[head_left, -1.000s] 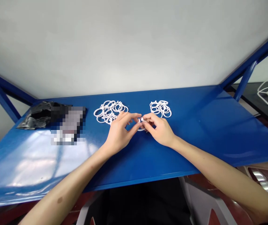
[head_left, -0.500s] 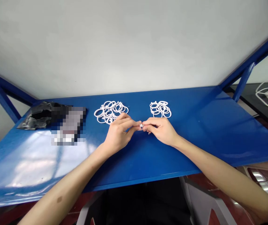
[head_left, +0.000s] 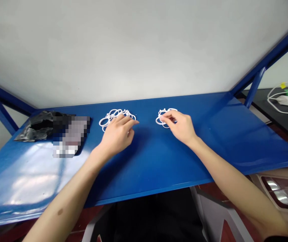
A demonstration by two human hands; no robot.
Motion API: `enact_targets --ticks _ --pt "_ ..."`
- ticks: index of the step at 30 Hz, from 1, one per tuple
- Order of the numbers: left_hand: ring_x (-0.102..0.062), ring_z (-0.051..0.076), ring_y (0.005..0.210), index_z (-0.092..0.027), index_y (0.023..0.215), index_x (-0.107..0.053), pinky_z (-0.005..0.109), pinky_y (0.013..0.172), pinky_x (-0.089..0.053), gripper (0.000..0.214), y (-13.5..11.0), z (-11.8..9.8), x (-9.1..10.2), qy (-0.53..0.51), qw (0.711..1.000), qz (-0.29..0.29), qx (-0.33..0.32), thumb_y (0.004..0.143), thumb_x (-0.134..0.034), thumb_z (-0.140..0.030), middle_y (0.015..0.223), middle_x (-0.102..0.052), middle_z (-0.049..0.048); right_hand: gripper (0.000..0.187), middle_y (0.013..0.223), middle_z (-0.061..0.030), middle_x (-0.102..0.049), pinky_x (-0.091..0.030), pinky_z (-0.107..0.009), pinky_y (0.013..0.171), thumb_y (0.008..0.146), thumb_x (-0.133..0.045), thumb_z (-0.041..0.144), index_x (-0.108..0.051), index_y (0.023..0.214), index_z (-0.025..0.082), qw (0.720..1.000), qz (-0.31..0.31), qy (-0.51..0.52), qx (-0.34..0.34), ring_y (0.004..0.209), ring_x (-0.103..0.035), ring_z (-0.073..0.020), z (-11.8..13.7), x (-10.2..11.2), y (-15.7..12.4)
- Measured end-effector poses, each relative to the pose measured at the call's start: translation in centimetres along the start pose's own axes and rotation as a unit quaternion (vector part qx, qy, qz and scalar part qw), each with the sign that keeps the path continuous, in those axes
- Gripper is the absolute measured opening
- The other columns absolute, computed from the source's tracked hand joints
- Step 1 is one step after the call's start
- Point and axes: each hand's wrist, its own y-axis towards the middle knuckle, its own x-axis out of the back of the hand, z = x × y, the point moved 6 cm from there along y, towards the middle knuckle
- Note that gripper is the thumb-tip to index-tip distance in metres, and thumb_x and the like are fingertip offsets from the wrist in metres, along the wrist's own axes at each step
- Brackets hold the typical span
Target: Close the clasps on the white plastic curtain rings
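Mid-frame: left hand (head_left: pixel 116 134) over left pile (head_left: pixel 107 120), fingers released; right hand (head_left: pixel 181 127) on right pile (head_left: pixel 160 120), grip unclear to me; ring piles apart, one per hand.

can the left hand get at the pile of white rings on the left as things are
Looks like yes: the left hand is at the near side of that ring pile on the blue table, with nothing in between.

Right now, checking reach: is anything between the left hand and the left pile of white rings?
Nothing visible. The left hand rests over the near edge of the left ring pile; the black bag lies well off to its left.
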Motion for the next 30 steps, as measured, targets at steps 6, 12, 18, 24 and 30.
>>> enact_targets --ticks 6,12,18,24,30 --pt "-0.061 0.033 0.105 -0.023 0.108 -0.074 0.05 0.092 -0.049 0.031 -0.7 2.9 -0.5 0.041 0.991 0.128 0.027 0.084 -0.054 -0.021 0.111 -0.071 0.011 0.022 0.087 -0.0063 -0.07 -0.05 -0.037 0.074 0.091 -0.07 0.041 -0.075 0.082 0.022 0.99 -0.044 -0.119 -0.055 0.078 -0.062 -0.0209 -4.0 2.6 1.8" --pt "-0.062 0.031 0.102 -0.023 0.1 -0.076 0.05 0.092 -0.051 0.03 -0.5 3.0 -0.6 0.018 0.99 0.134 0.023 0.092 -0.047 -0.025 0.107 -0.072 0.0105 0.019 0.09 -0.0067 -0.063 -0.049 -0.039 0.076 0.09 -0.071 0.04 -0.076 0.085 0.022 0.983 -0.015 -0.16 -0.085 0.085 -0.06 -0.0229 -5.3 1.7 1.6" --pt "-0.063 0.029 0.109 -0.023 0.112 -0.075 0.049 0.096 -0.05 0.043 -0.7 4.2 -0.6 -0.01 0.989 0.145 0.022 0.085 -0.044 -0.011 0.117 -0.073 0.0092 0.031 0.093 -0.0089 -0.065 -0.05 -0.041 0.076 0.094 -0.063 0.05 -0.076 0.09 0.022 0.985 -0.026 -0.156 -0.068 0.088 -0.06 -0.0251 -5.4 1.6 1.4" --pt "-0.063 0.028 0.098 -0.023 0.095 -0.075 0.047 0.089 -0.049 0.026 -0.5 5.1 -0.6 -0.027 0.991 0.131 0.029 0.092 -0.049 -0.023 0.102 -0.075 0.008 0.028 0.094 -0.009 -0.066 -0.051 -0.042 0.078 0.097 -0.06 0.046 -0.075 0.092 0.023 0.987 -0.024 -0.155 -0.043 0.092 -0.059 -0.0271 -4.3 1.4 1.2" --pt "-0.061 0.028 0.098 -0.025 0.094 -0.073 0.044 0.086 -0.047 0.02 -0.5 5.1 -0.2 -0.004 0.993 0.115 0.029 0.093 -0.053 -0.029 0.101 -0.076 0.0071 0.021 0.094 -0.0087 -0.065 -0.051 -0.044 0.083 0.098 -0.058 0.036 -0.074 0.092 0.024 0.989 -0.014 -0.145 0.018 0.093 -0.058 -0.0268 -2.1 0.4 0.4"
